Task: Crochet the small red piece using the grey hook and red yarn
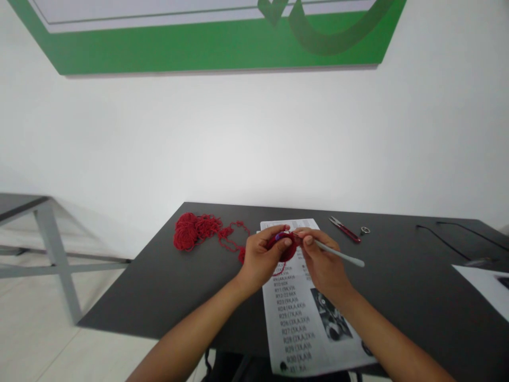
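Note:
Pinched between the thumb and fingers of my left hand [260, 257] is a small round red crochet piece [288, 253], with a purple spot near its top edge. My right hand [321, 260] grips a crochet hook [342, 255] with a pale grey handle that points down to the right. The hook's tip meets the crochet piece's upper right edge, partly hidden by my fingers. A loose pile of red yarn [191, 232] lies to the left, and tangled strands run from it toward my left hand. Both hands are above a printed pattern sheet [294, 329].
On the dark table [191, 297], thread snips [345, 229] with red handles lie behind my right hand, beside a small metal ring [365, 231]. Eyeglasses [477, 262] and another white sheet [483, 289] are at the right. A white wall with a green-bordered board [222, 50] stands behind.

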Demonstrator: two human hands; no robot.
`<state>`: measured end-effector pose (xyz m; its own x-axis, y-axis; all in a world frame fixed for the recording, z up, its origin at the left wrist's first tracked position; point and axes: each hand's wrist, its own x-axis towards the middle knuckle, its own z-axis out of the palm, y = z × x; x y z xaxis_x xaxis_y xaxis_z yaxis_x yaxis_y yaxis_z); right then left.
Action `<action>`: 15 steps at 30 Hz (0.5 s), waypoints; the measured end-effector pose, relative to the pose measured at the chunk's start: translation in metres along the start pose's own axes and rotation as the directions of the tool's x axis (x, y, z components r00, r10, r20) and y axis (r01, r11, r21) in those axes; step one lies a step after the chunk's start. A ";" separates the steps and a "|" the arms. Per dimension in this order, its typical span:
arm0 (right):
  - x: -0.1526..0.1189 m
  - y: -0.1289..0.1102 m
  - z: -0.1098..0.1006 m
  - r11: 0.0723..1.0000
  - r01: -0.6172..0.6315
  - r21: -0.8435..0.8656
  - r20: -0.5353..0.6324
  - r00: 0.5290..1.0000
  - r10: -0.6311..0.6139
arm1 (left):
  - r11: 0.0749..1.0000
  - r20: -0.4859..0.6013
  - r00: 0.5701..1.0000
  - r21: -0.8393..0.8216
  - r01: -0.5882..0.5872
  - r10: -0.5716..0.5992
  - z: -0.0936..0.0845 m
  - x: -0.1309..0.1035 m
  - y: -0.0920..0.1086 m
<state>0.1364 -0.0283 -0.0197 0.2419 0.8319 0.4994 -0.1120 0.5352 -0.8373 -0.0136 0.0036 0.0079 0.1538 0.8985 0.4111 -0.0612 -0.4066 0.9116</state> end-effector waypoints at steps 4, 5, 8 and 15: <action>-0.003 -0.007 0.001 0.990 -0.002 -0.140 -0.108 0.994 -0.013 | 1.000 -0.001 1.000 0.017 0.003 -0.003 0.002 -0.001 -0.003; -0.003 -0.009 0.001 0.989 0.000 -0.149 -0.126 0.992 -0.019 | 1.000 -0.003 1.000 0.018 0.007 -0.007 0.002 -0.001 -0.004; -0.003 -0.014 0.002 0.981 0.015 -0.194 -0.166 0.985 -0.047 | 0.999 0.000 1.000 0.031 0.018 -0.018 0.003 -0.001 -0.003; -0.005 -0.020 0.001 0.932 0.202 -0.301 -0.037 0.974 -0.223 | 0.998 0.001 1.000 0.059 0.003 -0.003 0.002 -0.001 0.000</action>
<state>0.1363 -0.0430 -0.0048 0.2959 0.6859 0.6648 0.2341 0.6227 -0.7466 -0.0123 0.0021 0.0078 0.1546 0.8996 0.4085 -0.0026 -0.4131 0.9107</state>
